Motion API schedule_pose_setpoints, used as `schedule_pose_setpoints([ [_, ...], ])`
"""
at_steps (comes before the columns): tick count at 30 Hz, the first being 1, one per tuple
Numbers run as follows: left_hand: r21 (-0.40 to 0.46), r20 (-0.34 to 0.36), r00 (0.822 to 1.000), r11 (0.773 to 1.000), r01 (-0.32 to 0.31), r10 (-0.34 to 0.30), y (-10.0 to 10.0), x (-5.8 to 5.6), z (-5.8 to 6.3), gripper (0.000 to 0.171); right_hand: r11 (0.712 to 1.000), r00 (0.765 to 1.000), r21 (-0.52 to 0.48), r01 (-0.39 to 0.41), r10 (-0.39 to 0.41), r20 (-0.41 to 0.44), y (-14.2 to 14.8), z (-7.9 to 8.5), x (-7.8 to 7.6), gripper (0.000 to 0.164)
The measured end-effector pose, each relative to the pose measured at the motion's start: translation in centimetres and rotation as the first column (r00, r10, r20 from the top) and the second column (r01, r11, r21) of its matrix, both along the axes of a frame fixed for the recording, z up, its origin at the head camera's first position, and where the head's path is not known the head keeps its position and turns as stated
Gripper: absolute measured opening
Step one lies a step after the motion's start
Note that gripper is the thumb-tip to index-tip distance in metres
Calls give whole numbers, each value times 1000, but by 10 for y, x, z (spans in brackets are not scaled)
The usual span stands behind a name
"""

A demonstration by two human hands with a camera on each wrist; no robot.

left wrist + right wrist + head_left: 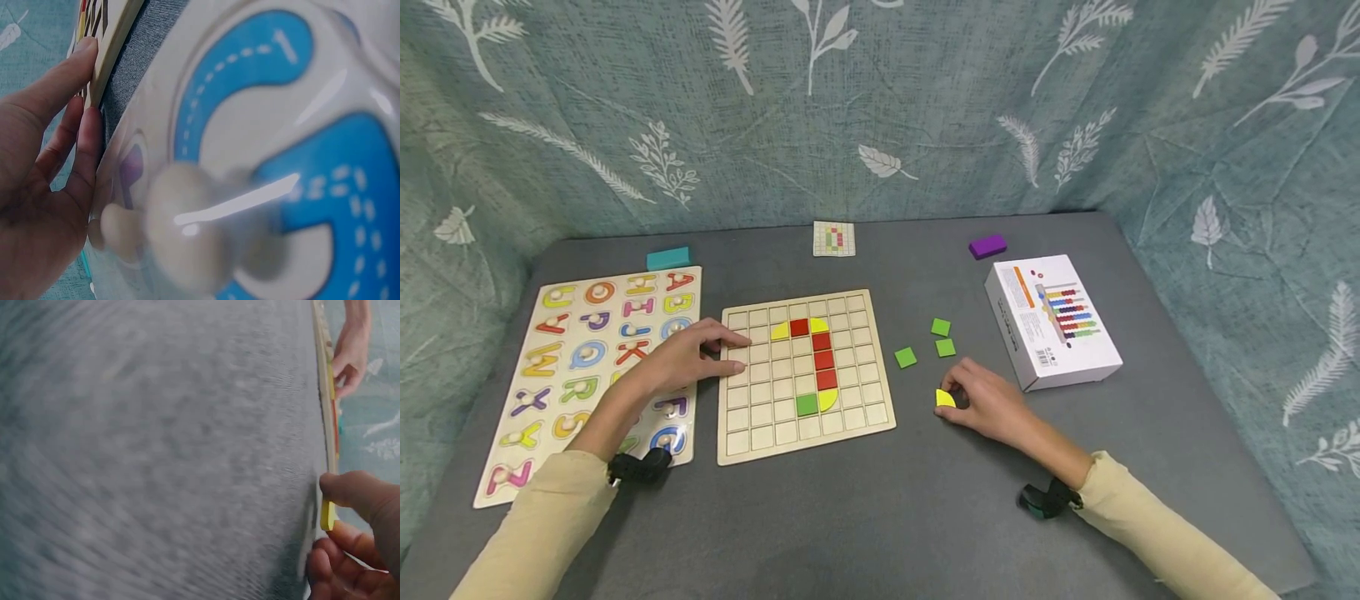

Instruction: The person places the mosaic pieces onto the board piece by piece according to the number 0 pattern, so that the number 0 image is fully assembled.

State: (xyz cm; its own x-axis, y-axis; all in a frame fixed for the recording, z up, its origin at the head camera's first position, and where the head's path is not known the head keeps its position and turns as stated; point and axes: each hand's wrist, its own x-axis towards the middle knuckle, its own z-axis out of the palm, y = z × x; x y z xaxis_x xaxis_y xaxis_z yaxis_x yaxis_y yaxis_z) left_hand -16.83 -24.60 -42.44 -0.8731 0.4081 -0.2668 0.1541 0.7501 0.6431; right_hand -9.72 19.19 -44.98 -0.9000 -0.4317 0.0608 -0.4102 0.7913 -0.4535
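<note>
A square wooden grid board [850,417] lies on the table with red, yellow and green pieces set in some of its cells. The thumb and fingertips of my left hand [688,354] rest on its left edge, fingers mostly straight. To the right of the board, my right hand [988,404] pinches a yellow quarter-circle piece [945,399] between thumb and fingers, low over the table. In the right wrist view the yellow piece [327,514] shows edge-on at the thumb. Green square tiles [906,357] lie loose between the board and this hand.
Under my left forearm lies an alphabet peg board [580,317]. A small pattern card [833,239] is behind the grid board. At the right stands a white abacus box [1056,325]; a purple block [987,246] and a teal block [667,258] sit toward the back.
</note>
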Motion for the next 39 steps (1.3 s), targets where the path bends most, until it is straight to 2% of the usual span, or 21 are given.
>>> schedule_pose_setpoints([
  [6,-2,7,1000,1000,1,-1,-1,0,1,45,989,999,-144,-34,38,27,-5,8,-1,23],
  [16,7,11,1000,1000,9,-9,1,-1,-1,44,962,984,-208,-179,177,-29,-35,25,-10,23],
  [24,16,-15,1000,1000,16,-16,-2,-2,-1,43,921,946,-216,-325,316,-75,-73,40,-24,27],
  [31,33,-13,1000,999,22,-21,-1,-4,-2,42,857,886,-228,-462,454,-90,-106,47,-29,26],
  [39,18,0,1000,1000,2,-2,-2,0,-1,42,833,879,-284,-475,465,-108,-125,54,-24,26],
])
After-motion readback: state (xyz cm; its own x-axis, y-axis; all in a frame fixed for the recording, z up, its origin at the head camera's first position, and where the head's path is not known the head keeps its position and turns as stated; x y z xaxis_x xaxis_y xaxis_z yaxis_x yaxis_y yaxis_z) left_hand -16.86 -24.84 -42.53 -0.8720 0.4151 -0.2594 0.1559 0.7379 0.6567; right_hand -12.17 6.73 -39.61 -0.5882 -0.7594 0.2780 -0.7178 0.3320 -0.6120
